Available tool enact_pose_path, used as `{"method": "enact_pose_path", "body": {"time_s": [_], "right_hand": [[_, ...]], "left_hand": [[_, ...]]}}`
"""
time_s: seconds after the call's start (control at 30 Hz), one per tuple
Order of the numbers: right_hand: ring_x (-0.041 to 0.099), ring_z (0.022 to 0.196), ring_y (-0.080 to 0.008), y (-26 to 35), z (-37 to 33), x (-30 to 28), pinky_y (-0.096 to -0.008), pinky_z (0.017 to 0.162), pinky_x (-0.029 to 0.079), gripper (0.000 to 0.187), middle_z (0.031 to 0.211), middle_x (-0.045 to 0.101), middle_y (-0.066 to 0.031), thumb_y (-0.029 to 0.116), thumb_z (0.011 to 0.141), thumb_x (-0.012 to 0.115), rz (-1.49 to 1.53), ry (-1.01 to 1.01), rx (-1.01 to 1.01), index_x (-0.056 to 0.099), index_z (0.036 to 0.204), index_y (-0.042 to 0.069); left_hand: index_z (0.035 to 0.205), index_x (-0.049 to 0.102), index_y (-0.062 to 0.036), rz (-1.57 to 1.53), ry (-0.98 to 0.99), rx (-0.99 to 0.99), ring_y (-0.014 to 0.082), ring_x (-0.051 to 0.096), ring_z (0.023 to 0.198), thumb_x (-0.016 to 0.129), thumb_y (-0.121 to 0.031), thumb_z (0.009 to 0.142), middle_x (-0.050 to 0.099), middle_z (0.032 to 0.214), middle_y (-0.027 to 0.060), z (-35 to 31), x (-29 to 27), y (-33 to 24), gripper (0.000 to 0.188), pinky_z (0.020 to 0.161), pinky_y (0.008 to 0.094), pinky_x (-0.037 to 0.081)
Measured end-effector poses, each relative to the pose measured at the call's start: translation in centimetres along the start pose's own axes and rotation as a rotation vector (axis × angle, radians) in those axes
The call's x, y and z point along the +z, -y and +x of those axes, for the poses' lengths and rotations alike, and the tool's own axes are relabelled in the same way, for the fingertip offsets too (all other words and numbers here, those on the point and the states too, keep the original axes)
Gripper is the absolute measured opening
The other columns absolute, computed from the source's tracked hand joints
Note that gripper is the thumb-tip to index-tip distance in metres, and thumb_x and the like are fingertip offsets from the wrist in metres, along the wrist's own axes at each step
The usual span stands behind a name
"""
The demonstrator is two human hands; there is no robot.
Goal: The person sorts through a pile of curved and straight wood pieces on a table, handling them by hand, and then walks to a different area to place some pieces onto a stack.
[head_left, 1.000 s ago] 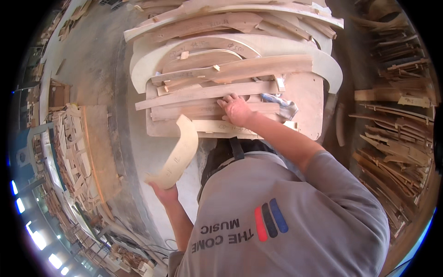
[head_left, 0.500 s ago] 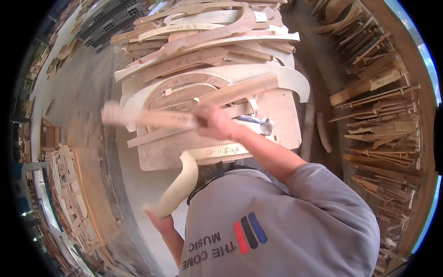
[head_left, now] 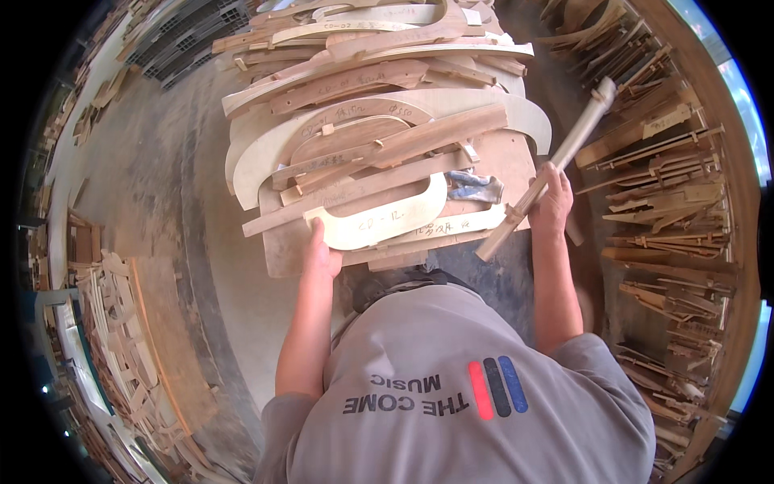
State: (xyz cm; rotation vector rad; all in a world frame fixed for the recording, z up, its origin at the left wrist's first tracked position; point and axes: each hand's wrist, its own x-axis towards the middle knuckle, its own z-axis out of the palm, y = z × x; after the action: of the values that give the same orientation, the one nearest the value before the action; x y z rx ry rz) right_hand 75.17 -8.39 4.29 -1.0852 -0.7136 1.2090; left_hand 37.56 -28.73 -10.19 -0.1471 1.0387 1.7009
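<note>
Left hand (head_left: 322, 252) grips 1 board (head_left: 387, 219) at the table (head_left: 518, 165), near side; right hand (head_left: 552, 202) clasps 1 strip (head_left: 576, 135), right side.

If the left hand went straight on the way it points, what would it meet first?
Beyond the pale, curved, flat wooden piece it holds, the left hand would probably meet the long, straight, light-brown wooden bar first; height is unclear, so it might pass above.
</note>
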Motion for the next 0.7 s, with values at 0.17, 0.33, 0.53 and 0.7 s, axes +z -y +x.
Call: {"method": "enact_pose_path", "body": {"time_s": [0.17, 0.33, 0.53, 0.7], "right_hand": [[0.058, 0.078, -0.0115, -0.9, -4.4, -1.3, -0.0287, 0.070, 0.049, 0.018, 0.089, 0.060, -0.0009, 0.016, 0.093, 0.069, 0.225, -0.044, 0.142, 0.057, 0.103, 0.007], [0.061, 0.077, -0.0106, -6.6, -6.9, -3.2, -0.0265, 0.063, 0.051, 0.020, 0.091, 0.062, 0.0009, 0.016, 0.093, 0.069, 0.203, 0.083, 0.336, 0.056, 0.108, 0.011], [0.060, 0.073, -0.0098, -13.7, -10.3, 0.1, -0.0256, 0.060, 0.052, 0.025, 0.094, 0.065, 0.0014, 0.016, 0.091, 0.070, 0.162, 0.120, 0.551, 0.057, 0.112, 0.013], [0.056, 0.064, -0.0087, -16.5, -13.6, 5.9, -0.0248, 0.060, 0.053, 0.019, 0.092, 0.064, 0.0018, 0.018, 0.094, 0.068, 0.150, 0.104, 0.690, 0.057, 0.109, 0.013]], "left_hand": [[0.125, 0.054, -0.0055, 0.127, -0.171, -0.154, 0.0200, 0.060, 0.106, 0.057, -0.025, 0.100, 0.062, 0.119, 0.0061, 0.6, -1.1, -2.4, 0.032, 0.091, 0.0369, 0.050], [0.116, 0.056, -0.0068, 0.164, -0.163, -0.170, 0.0169, 0.061, 0.093, 0.058, -0.020, 0.098, 0.064, 0.105, 0.0027, 0.2, -3.2, -3.4, 0.022, 0.084, 0.0350, 0.049], [0.115, 0.057, -0.0070, 0.209, -0.183, -0.111, 0.0162, 0.061, 0.090, 0.059, -0.020, 0.097, 0.064, 0.104, 0.0050, -1.3, -4.9, -3.7, 0.022, 0.077, 0.0319, 0.051], [0.118, 0.058, -0.0058, 0.210, -0.277, -0.006, 0.0161, 0.061, 0.092, 0.058, -0.019, 0.098, 0.064, 0.106, 0.0046, -2.0, -8.2, -6.1, 0.024, 0.077, 0.0315, 0.051]]}}
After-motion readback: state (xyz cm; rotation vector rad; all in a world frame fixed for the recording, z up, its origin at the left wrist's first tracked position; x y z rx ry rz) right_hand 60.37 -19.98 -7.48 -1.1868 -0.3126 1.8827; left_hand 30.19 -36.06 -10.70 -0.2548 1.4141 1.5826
